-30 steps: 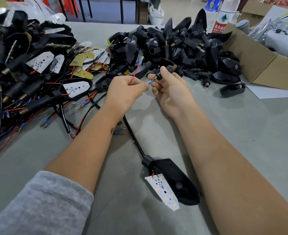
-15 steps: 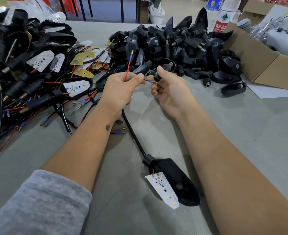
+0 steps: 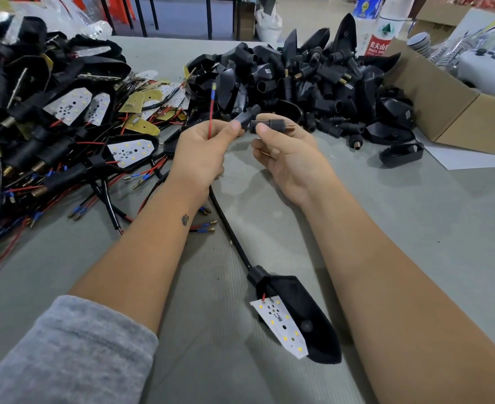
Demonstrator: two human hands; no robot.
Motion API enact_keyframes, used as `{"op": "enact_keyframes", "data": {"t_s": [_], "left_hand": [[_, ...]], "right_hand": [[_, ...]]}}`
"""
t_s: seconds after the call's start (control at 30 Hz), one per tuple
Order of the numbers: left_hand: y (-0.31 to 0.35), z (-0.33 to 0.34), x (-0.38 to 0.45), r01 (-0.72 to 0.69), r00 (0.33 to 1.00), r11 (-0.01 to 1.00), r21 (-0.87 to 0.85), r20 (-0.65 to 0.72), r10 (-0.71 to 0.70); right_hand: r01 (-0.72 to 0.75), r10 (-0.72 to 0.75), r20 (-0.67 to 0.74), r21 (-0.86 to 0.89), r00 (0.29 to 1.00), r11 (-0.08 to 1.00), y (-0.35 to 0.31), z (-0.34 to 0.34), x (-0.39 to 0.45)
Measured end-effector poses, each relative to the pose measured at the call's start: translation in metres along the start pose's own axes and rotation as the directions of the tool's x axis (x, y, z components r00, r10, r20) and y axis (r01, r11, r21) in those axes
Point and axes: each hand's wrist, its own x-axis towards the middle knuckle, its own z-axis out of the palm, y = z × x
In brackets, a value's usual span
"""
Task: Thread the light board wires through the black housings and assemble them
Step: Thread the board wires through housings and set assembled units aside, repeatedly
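Observation:
My left hand (image 3: pixel 201 153) pinches a red wire (image 3: pixel 211 115) that stands upright with a blue and yellow tip. My right hand (image 3: pixel 284 154) grips a small black stem housing (image 3: pixel 269 125) with a brass threaded end, held level just right of the left thumb. A black sleeved cable (image 3: pixel 231 228) runs from under my left hand down to a black lamp shell (image 3: pixel 304 316) lying on the table. A white light board (image 3: pixel 281 325) with yellow LEDs leans on the shell's left side.
A heap of black housings (image 3: pixel 313 80) lies behind my hands. Wired assemblies and loose boards (image 3: pixel 50 126) pile up at the left. A cardboard box (image 3: pixel 450 112) stands at the right, with bottles (image 3: pixel 383 24) behind. One lone shell (image 3: pixel 400 154) lies near the box.
The right hand turned the black stem housing level with its brass end pointing right. The blue-tipped wire that stuck out toward it is no longer visible. The red wire stands more upright.

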Motion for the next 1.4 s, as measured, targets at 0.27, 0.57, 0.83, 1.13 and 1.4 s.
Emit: {"op": "enact_keyframes", "data": {"t_s": [0.27,0.57,0.83,1.13,1.4], "left_hand": [[0.0053,0.0066,-0.0024,0.077,0.995,0.996,0.045,0.060,-0.080],[0.0085,0.0083,-0.0057,0.065,0.991,0.996,0.062,0.111,-0.072],[0.0029,0.0054,-0.0027,0.025,0.998,0.999,0.049,0.058,-0.028],[-0.0005,0.0059,0.0002,0.001,1.000,0.990,0.138,0.030,-0.005],[0.0014,0.0084,-0.0015,0.005,0.999,0.996,0.094,0.046,-0.009]], "right_hand": [[0.026,-0.029,-0.017,-0.146,0.999,0.989,0.0048,0.0038,-0.0002],[0.073,-0.068,0.026,-0.281,0.997,0.957,0.0045,0.0088,-0.0035],[0.083,-0.098,-0.079,-0.176,0.992,0.981,0.0047,0.0057,-0.0010],[0.079,-0.080,-0.240,-0.014,0.967,0.997,0.0013,0.0027,0.0024],[0.100,-0.110,-0.049,-0.175,0.993,0.979,0.0036,0.0053,-0.0012]]}}
